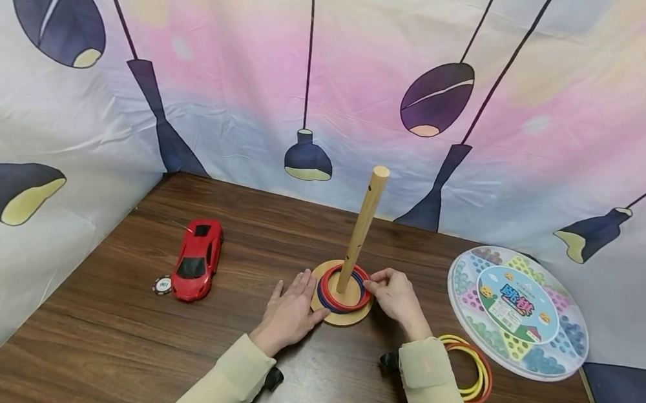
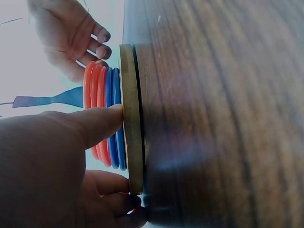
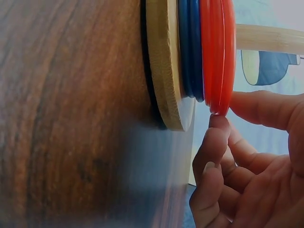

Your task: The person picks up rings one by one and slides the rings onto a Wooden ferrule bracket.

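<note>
Red rings [image 3: 218, 57], blue rings [image 3: 191, 52].

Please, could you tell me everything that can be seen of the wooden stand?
The stand looks like pale, plain wood: a flat, round base and a tall, round post with a few small dark marks. It stands upright on the brown table. Around the post, above the base, red rings lie over blue rings. The left hand touches the base's edge; the right hand pinches the red rings' edge.
</note>
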A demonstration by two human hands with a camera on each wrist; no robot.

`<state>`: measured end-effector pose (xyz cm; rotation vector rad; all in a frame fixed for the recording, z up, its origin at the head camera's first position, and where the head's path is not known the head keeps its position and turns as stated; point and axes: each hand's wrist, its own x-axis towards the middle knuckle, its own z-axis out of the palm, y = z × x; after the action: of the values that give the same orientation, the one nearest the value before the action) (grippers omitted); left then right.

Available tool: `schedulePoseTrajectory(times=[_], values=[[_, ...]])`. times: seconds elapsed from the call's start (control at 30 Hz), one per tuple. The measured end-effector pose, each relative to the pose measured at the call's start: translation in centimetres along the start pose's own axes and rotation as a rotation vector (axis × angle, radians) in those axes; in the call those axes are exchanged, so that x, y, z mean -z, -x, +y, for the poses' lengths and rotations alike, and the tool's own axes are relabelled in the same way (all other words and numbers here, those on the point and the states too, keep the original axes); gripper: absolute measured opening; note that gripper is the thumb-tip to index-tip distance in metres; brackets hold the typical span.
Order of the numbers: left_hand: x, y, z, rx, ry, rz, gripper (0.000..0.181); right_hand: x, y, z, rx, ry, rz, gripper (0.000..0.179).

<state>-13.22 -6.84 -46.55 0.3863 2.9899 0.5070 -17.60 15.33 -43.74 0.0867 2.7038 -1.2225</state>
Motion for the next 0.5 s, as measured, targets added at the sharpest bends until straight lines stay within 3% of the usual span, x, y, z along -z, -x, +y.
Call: schedulePoseTrajectory(times=[0.27, 0.5], values=[[-0.1, 0.0, 0.1, -0.008, -0.007, -0.006, 0.079, 0.6, 0.5, 0.1, 0.003, -0.012, -0.007, 0.025], [0.1, 0.0, 0.1, -0.005, -0.012, -0.012, 0.079, 3.0, 1.9, -0.3, 0.039, 0.012, 0.005, 0.032]])
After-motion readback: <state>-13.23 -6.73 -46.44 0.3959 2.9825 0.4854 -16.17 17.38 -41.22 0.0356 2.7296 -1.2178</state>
